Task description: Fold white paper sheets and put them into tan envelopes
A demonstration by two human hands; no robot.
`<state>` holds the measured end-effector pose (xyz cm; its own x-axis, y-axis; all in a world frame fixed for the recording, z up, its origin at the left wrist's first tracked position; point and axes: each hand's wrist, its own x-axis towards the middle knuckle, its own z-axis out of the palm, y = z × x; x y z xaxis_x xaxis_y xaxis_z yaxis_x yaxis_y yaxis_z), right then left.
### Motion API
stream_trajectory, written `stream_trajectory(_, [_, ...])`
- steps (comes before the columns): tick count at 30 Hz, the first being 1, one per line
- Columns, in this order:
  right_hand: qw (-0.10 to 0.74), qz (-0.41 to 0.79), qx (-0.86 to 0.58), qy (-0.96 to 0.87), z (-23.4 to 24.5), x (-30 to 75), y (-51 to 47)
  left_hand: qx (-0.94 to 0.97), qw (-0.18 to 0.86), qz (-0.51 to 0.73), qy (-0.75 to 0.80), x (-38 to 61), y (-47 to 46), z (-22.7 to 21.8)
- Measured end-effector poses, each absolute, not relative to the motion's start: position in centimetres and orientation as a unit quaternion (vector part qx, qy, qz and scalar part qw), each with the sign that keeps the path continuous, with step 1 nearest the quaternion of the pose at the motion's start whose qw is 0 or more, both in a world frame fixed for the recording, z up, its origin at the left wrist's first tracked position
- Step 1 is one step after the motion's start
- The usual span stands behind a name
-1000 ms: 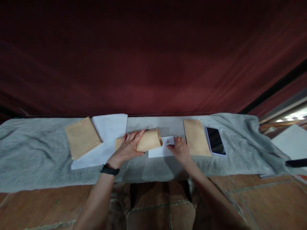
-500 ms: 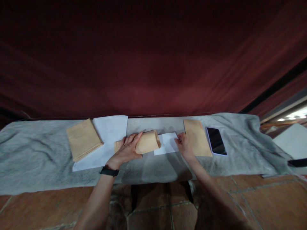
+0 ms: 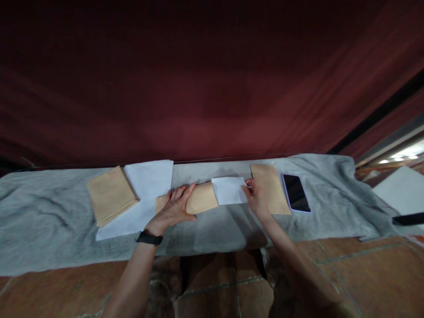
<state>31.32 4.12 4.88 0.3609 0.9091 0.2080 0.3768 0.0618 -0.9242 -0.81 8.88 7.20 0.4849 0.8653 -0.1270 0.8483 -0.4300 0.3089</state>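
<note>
My left hand [image 3: 174,206] lies across a brown paper envelope [image 3: 202,197], fingers at its far side and thumb at its near side, holding it on the grey cloth. The envelope's right end points toward my right hand [image 3: 256,198]. Between thumb and fingers, that hand pinches the right edge of a folded white sheet of paper [image 3: 229,191]. The sheet's left edge meets the envelope's right end; whether any of it is inside, I cannot tell. Another brown envelope [image 3: 270,190] lies flat just beyond my right hand, partly behind it.
On the left, a stack of brown envelopes [image 3: 111,194] rests partly on white paper sheets [image 3: 150,183]. A phone in a purple case [image 3: 296,193] lies at the right. Grey cloth [image 3: 49,221] covers the narrow surface, with a dark red fabric wall [image 3: 212,97] behind it.
My right hand has lifted the white sheet and brought it slightly left, against the envelope's mouth. My left hand keeps its hold on the envelope. The view has shifted a little.
</note>
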Motion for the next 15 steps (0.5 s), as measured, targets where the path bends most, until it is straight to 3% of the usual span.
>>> stream_trajectory(15, [0.48,0.386,-0.622,-0.484,4.0,32.6,4.7,0.871,0.156,0.054,0.462,0.8,8.7,7.3])
